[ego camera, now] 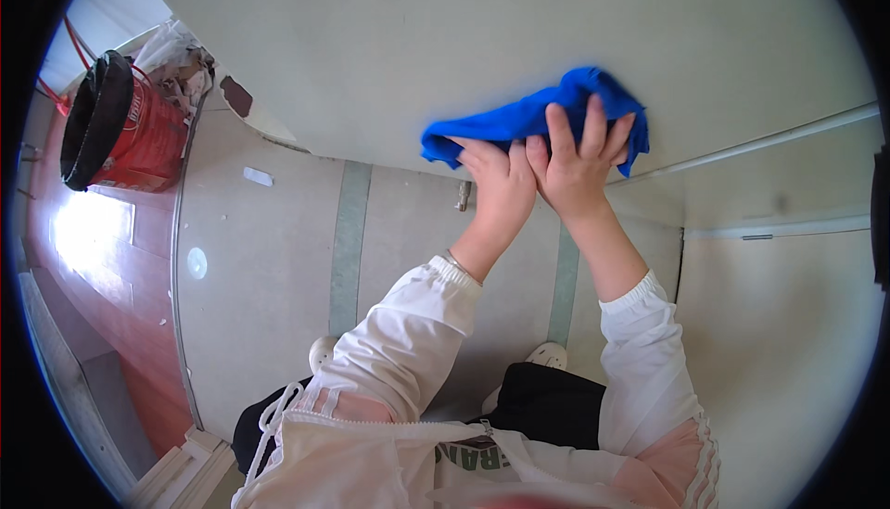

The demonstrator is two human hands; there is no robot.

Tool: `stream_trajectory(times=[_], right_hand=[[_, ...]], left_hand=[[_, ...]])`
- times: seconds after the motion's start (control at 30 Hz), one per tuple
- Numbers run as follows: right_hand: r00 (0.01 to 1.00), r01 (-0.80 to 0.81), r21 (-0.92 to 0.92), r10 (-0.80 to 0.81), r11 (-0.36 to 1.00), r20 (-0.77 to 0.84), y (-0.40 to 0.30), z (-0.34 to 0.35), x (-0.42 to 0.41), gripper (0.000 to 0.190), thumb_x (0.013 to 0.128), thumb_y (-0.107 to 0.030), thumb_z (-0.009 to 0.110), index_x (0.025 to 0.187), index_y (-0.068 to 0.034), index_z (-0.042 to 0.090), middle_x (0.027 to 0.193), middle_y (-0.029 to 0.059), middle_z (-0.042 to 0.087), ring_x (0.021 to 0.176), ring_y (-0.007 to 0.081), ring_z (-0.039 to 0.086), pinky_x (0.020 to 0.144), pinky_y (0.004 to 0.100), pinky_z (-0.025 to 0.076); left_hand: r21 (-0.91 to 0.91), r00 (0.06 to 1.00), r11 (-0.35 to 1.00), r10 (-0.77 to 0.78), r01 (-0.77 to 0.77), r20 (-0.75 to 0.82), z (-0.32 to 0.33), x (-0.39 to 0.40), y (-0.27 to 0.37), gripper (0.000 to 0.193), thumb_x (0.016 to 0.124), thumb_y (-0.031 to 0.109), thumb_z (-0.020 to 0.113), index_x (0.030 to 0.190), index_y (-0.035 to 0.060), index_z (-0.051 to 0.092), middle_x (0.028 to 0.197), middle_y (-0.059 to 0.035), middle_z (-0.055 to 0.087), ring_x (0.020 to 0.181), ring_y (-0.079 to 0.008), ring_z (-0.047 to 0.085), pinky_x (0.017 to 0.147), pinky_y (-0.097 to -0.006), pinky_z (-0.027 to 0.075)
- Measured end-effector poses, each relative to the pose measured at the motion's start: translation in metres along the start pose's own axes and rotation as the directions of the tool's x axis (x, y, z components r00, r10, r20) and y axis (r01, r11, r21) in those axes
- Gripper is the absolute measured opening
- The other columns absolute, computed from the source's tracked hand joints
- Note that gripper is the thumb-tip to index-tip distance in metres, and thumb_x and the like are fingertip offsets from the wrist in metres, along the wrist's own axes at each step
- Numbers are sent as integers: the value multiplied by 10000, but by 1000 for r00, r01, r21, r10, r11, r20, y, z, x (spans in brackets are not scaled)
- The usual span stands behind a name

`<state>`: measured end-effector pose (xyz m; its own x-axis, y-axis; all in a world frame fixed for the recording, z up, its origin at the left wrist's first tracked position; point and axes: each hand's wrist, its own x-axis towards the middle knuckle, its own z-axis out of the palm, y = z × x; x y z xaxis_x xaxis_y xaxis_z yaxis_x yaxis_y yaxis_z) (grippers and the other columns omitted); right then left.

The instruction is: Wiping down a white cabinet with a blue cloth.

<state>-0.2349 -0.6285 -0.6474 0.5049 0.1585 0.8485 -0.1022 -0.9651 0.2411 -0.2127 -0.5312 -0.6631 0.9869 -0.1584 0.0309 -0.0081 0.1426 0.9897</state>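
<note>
A crumpled blue cloth [535, 116] lies pressed against a broad, pale wall-like surface [431, 43]. My right hand [580, 161] is on the cloth's right part, fingers spread and thumb toward the other hand. Just left of it, my left hand [499, 172] pushes on the cloth's lower edge, some fingertips hidden under a fold. The two hands touch near the thumbs. Below my left hand, a short metal pipe fitting [463, 196] shows by the pale surface's lower edge.
A red bucket [149, 137] with a black rim stands at left beside a litter pile [184, 67]. The tiled floor [271, 252] carries green strips [348, 245] and a white scrap [259, 176]. Pale panels [772, 314] with a hinge [756, 236] rise at right.
</note>
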Motion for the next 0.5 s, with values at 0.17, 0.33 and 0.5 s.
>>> stream_trajectory(times=[0.17, 0.33, 0.5], right_hand=[[966, -136, 39, 142, 990, -215, -19, -18, 88, 573, 788, -419, 629, 1280, -141, 535, 1381, 165, 369, 1253, 495, 254, 984, 535, 216], [980, -134, -41, 126, 990, -156, -22, -22, 88, 516, 828, -407, 548, 1259, -123, 566, 1342, 125, 440, 1198, 440, 351, 903, 457, 272], [998, 45, -147, -50, 988, -35, 4, -22, 42, 429, 853, -355, 537, 1220, -140, 597, 1284, 99, 506, 1220, 388, 358, 901, 412, 260]], left_hand=[[421, 888, 808, 460, -412, -15, -36, 39, 62, 963, 836, 243, 562, 1380, -136, -137, 1378, -435, 72, 1316, -535, 15, 1074, -562, -19], [588, 814, 633, 576, -504, 77, -41, 44, 80, 879, 820, 301, 574, 1390, -152, 81, 1396, -409, 86, 1306, -589, 10, 1057, -623, 16], [705, 778, 477, 604, -525, 172, -27, 26, 61, 681, 798, 291, 592, 1329, -81, 383, 1390, -389, 132, 1274, -654, 42, 1027, -687, 96]])
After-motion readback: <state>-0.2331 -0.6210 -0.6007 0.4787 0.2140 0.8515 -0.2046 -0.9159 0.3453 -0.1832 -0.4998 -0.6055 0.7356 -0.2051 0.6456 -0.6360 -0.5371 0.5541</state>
